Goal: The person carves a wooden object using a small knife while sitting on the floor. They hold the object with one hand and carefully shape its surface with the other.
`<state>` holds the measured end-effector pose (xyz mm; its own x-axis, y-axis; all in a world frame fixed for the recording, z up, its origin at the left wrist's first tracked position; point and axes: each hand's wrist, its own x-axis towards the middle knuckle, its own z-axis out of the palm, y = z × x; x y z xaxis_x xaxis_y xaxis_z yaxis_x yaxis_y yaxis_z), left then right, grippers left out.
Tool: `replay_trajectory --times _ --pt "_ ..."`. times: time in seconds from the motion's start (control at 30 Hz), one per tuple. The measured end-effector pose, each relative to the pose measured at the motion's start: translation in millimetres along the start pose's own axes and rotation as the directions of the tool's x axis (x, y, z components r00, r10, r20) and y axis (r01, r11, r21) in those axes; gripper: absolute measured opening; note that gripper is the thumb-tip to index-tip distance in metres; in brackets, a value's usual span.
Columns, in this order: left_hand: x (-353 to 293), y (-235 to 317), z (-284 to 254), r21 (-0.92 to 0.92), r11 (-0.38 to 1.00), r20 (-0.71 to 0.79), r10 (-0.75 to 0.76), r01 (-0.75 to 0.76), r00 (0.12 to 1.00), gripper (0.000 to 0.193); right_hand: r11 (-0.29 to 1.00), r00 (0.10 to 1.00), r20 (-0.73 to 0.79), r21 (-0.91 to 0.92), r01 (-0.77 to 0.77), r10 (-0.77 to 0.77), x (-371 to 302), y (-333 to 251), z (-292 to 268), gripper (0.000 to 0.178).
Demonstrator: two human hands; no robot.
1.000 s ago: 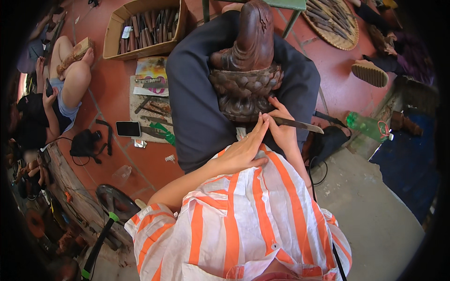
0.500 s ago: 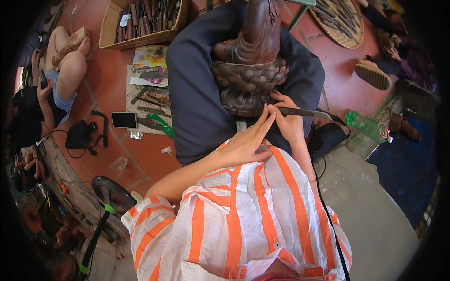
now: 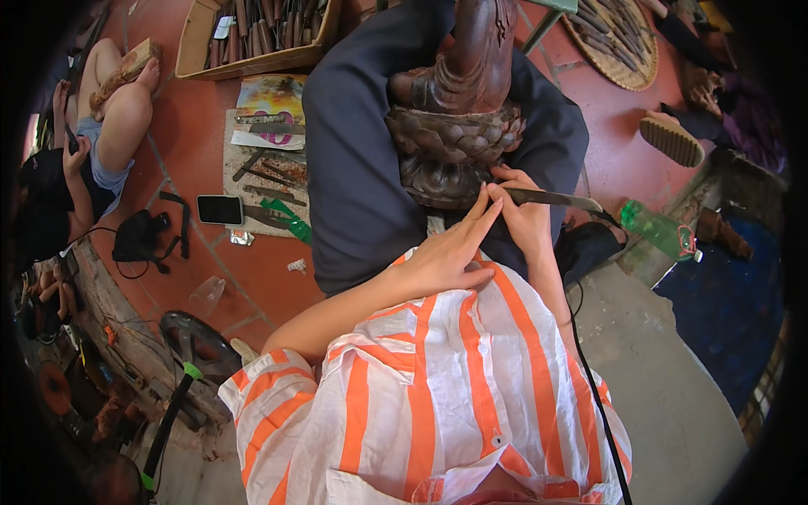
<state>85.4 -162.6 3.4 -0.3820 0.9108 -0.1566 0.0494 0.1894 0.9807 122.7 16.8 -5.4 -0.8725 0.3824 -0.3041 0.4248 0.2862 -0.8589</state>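
Observation:
A dark brown carved wooden statue [image 3: 459, 139] with a petal-patterned base lies between my knees, its base toward me. My right hand [image 3: 526, 215] is closed around a long flat metal tool [image 3: 555, 199], like a file or knife, beside the base's lower edge. One end of the tool points right; the other is by my left fingertips. My left hand [image 3: 454, 252] has its fingers stretched out, their tips touching the tool's near end beside my right fingers. Its thumb stands apart. The tool's exact contact with the wood is hidden by my fingers.
Left of my legs, a mat [image 3: 231, 160] holds several flat tools beside a phone [image 3: 220, 209]. A box of wooden-handled tools [image 3: 194, 50] and a round basket of tools [image 3: 648, 67] stand farther off. A green bottle [image 3: 661, 230] lies right. Other people sit at both sides.
The statue and both hands with the tool sit slightly farther right in the view. My grip and finger positions look nearly the same.

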Motion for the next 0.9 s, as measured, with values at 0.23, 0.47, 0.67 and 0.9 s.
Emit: replay_trajectory --times 0.23,0.47,0.67,0.9 --pt "-9.6 -0.3 3.9 0.114 0.993 -0.023 0.016 -0.013 1.0 0.105 0.994 0.997 0.061 -0.089 0.058 -0.053 -3.5 -9.4 -0.9 0.02" --pt "3.2 -7.8 2.7 0.046 0.997 -0.077 0.057 -0.054 0.995 0.104 0.999 0.999 0.004 0.022 -0.043 0.042 2.9 -0.1 0.1 0.021" --pt "-10.4 -1.3 4.2 0.089 0.993 -0.107 0.089 -0.079 0.99 0.099 0.993 0.996 0.069 -0.1 0.058 -0.051 -2.1 -10.6 -1.4 0.02" --pt "1.8 -5.5 -1.2 0.098 0.994 -0.034 0.049 -0.045 0.998 0.101 0.998 1.0 -0.008 0.068 0.008 -0.008 -0.1 3.5 -1.0 0.017"
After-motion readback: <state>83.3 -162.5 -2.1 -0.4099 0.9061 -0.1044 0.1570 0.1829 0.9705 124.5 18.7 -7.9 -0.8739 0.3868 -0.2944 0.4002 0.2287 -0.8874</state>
